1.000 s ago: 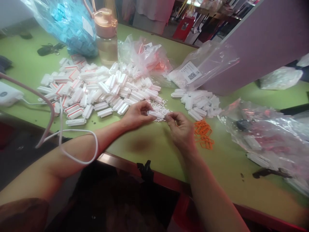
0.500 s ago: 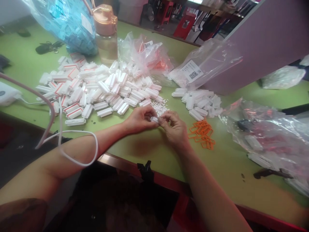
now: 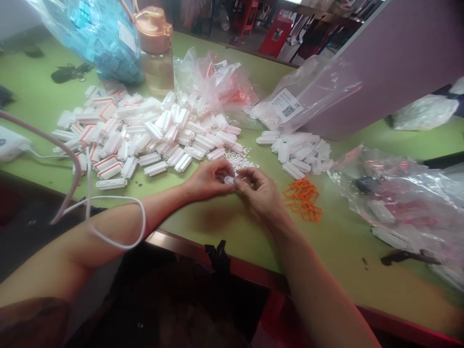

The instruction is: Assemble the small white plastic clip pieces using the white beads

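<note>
Between my two hands is a small white plastic part (image 3: 229, 180), mostly covered by the fingers. My left hand (image 3: 211, 178) is closed around its left end. My right hand (image 3: 259, 189) pinches at its right end with thumb and forefinger; whether it also holds a tiny piece is hidden. Just beyond the fingertips lies a scatter of tiny white pieces (image 3: 241, 158). Left of them spreads a large heap of white plastic cases (image 3: 155, 128), some with red edges. A smaller pile of translucent white covers (image 3: 299, 152) and several orange rectangular frames (image 3: 303, 198) lie right of my right hand.
A drinking bottle (image 3: 155, 58) stands behind the heap beside a bag of blue parts (image 3: 108, 48). Plastic bags (image 3: 282, 104) lie at the back and right (image 3: 395, 193). A white cable (image 3: 143, 227) loops over my left forearm. A grey panel (image 3: 395, 72) rises at the back right.
The whole view has shifted slightly, with things appearing a little further left. Both hands stay together on the white part; the right fingers have moved only slightly.
</note>
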